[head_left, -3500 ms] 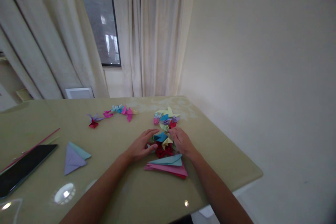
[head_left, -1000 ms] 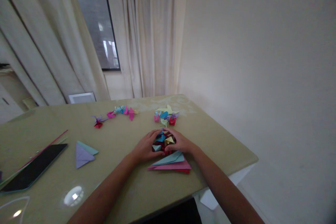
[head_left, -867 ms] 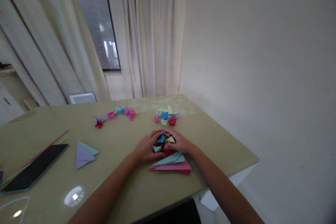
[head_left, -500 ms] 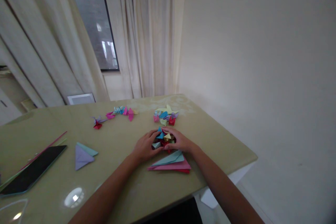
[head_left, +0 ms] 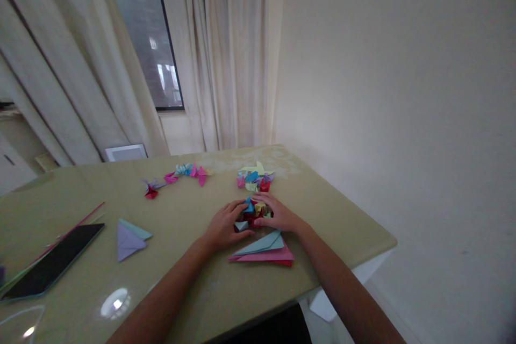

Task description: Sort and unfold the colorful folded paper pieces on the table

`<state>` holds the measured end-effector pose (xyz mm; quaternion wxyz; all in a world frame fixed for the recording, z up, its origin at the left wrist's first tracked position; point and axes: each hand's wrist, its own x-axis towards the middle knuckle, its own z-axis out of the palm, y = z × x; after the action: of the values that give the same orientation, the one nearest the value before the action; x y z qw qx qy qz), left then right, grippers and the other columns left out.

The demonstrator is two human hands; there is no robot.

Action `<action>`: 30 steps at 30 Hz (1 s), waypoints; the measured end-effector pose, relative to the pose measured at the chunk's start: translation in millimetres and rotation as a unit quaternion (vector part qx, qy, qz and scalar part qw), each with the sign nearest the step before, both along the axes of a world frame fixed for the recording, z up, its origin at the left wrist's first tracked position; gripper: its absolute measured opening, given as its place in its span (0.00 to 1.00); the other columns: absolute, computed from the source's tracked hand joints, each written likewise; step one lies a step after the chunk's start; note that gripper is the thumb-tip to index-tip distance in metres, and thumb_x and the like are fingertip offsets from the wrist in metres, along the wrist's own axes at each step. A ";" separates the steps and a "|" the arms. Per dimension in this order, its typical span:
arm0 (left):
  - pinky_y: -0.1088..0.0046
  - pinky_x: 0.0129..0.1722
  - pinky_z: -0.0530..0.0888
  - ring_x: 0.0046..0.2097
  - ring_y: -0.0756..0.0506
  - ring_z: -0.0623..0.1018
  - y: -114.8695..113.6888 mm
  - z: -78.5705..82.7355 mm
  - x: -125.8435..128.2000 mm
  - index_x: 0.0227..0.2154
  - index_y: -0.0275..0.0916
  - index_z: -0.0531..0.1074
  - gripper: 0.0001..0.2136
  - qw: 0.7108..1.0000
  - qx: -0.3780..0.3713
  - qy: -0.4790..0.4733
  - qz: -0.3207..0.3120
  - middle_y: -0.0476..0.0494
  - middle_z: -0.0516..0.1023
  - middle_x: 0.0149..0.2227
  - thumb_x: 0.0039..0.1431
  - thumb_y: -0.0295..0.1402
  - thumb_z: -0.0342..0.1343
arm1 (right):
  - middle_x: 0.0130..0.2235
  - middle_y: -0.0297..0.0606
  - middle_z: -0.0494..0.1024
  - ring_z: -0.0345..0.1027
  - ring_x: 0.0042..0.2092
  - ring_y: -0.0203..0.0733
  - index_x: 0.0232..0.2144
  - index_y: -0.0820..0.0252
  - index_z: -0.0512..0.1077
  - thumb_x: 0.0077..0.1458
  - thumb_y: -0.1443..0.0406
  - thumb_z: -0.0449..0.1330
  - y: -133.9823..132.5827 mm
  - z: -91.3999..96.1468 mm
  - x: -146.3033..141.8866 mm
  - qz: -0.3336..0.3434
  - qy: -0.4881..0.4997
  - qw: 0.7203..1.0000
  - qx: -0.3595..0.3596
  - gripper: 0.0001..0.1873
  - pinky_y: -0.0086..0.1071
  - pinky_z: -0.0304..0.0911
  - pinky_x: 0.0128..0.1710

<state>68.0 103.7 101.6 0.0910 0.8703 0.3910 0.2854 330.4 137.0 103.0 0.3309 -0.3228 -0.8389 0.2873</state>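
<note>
My left hand [head_left: 226, 226] and my right hand [head_left: 282, 215] are cupped round a small pile of folded paper pieces [head_left: 250, 215] on the table. Blue, yellow, red and pale ones show between the fingers; the rest are covered. The left fingers curl over the pile's left side, with that thumb in front. On the other side, my right fingers curve over the back and the thumb rests at the front. Right before the hands lies a stack of flat folded papers [head_left: 264, 252], pale blue over pink and red.
Beyond my hands sits a cluster of origami pieces [head_left: 253, 178]. A row of pink and blue origami [head_left: 187, 172] lies farther left. A purple and teal folded paper [head_left: 129, 242] and a dark tablet-like slab [head_left: 56, 260] are on the left. The wall [head_left: 382, 118] borders the right side.
The pieces in the pile have shifted slightly between my hands, the yellow one now sitting differently. The two thumbs are a little farther apart.
</note>
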 end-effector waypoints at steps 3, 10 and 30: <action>0.50 0.64 0.72 0.64 0.33 0.74 -2.0 4.4 0.0 0.65 0.46 0.67 0.35 1.000 -0.012 -0.002 -0.018 0.35 0.71 0.66 0.57 0.52 0.67 | 0.68 0.51 0.66 0.57 0.71 0.58 0.66 0.55 0.68 0.55 0.43 0.70 0.5 -1.1 -0.2 -0.004 0.009 1.000 -0.003 0.43 0.56 0.49 0.72; 0.54 0.64 0.72 0.64 0.34 0.73 -3.4 4.8 -0.2 0.66 0.46 0.66 0.35 0.999 -0.017 -0.004 -0.044 0.37 0.71 0.65 0.58 0.52 0.65 | 0.65 0.49 0.72 0.65 0.66 0.62 0.65 0.54 0.69 0.45 0.45 0.77 -3.2 3.6 -1.5 0.013 0.004 1.000 -0.020 0.50 0.57 0.57 0.68; 0.55 0.66 0.67 0.65 0.37 0.71 6.1 -3.2 -8.6 0.64 0.38 0.68 0.28 0.997 -0.022 -0.079 -0.006 0.33 0.72 0.64 0.75 0.49 0.36 | 0.55 0.49 0.78 0.72 0.57 0.55 0.59 0.57 0.74 0.59 0.42 0.66 -5.4 15.1 -0.2 -0.031 0.051 0.996 0.060 0.35 0.49 0.63 0.61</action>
<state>59.4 109.9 98.4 0.1424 0.8452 0.3837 0.3438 330.1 131.6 118.1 0.4003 -0.3132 -0.8264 0.2422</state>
